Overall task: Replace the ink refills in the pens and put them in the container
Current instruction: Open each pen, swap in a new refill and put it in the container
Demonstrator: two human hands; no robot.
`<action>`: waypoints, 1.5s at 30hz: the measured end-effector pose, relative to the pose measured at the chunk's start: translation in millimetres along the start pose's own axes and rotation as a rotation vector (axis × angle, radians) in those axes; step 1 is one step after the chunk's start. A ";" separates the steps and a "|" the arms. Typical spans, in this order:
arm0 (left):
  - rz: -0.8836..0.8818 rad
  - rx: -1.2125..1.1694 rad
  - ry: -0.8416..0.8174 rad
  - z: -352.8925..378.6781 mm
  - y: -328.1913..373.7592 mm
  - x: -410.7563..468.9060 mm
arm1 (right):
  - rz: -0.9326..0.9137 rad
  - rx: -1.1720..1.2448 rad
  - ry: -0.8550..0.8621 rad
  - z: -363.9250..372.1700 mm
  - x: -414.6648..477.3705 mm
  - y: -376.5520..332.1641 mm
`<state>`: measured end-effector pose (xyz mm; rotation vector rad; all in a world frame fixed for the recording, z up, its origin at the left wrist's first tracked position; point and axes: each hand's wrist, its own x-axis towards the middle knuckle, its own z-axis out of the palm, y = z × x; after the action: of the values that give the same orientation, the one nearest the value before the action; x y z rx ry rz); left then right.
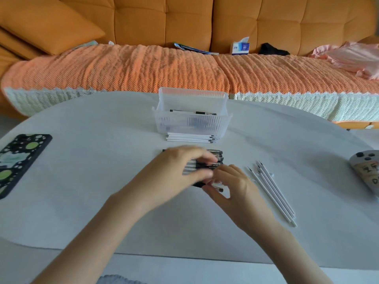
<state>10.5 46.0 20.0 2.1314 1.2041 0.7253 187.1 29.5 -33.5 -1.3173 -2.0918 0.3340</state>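
A clear ribbed plastic container [192, 121] stands at the table's far middle with a few black pens inside. Several white refills [190, 138] lie stacked right in front of it. A row of black pens [215, 155] lies nearer me, partly hidden under my hands. My left hand [176, 173] reaches over the row, its fingers curled on one pen. My right hand [233, 189] meets it from the right and pinches the end of a black pen [217, 188]. Three loose white refills [272, 193] with dark tips lie at an angle to the right.
A phone in a black case with green dots [20, 160] lies at the left edge of the white table [102, 191]. A grey patterned object [367, 173] sits at the right edge. Behind the table is an orange sofa [184, 64] with a tissue box and clothes.
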 end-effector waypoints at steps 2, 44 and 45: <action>-0.027 0.109 -0.025 8.3 -6.1 -17.7 | 0.047 0.144 -0.011 -4.9 0.3 -2.9; 0.080 0.362 0.207 25.4 -21.7 -40.2 | 0.268 0.424 -0.125 -20.4 -5.1 -25.8; 0.074 0.357 0.197 25.7 -22.3 -40.9 | 0.263 0.405 -0.136 -20.2 -5.5 -25.2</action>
<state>-2.3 13.9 -20.4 2.4509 1.4556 0.8180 183.5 10.5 -7.0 -1.3444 -1.8264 0.9305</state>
